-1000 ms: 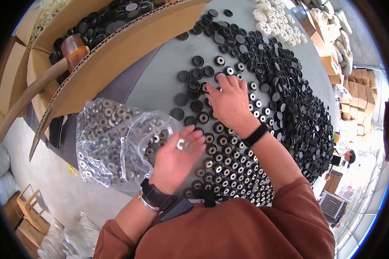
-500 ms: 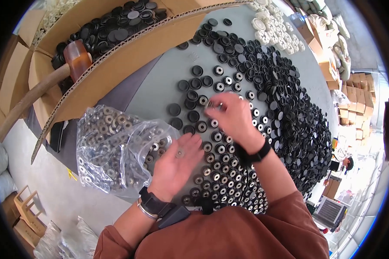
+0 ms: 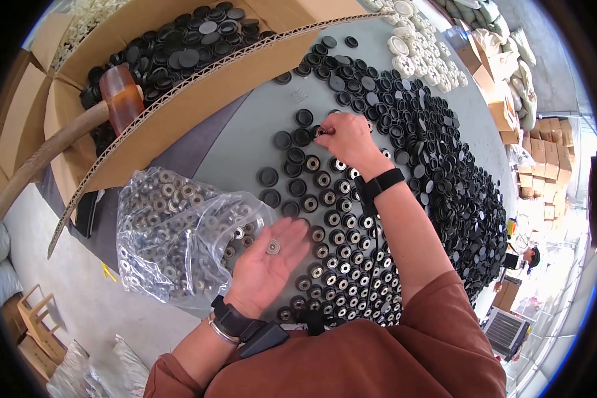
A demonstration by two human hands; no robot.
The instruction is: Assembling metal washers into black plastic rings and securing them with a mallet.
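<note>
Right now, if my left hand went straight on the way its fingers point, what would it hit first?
Your left hand would probably meet the black caps just ahead first; its height is unclear, so it might pass over them.

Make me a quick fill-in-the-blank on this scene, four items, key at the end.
1. The left hand is turned palm ____, a ring on it.
2. The caps near the right hand are ____.
3. The bag lies to the ____ of the left hand.
4. The mallet has a handle of ____.

Missing: up; black; left; wood.
</note>
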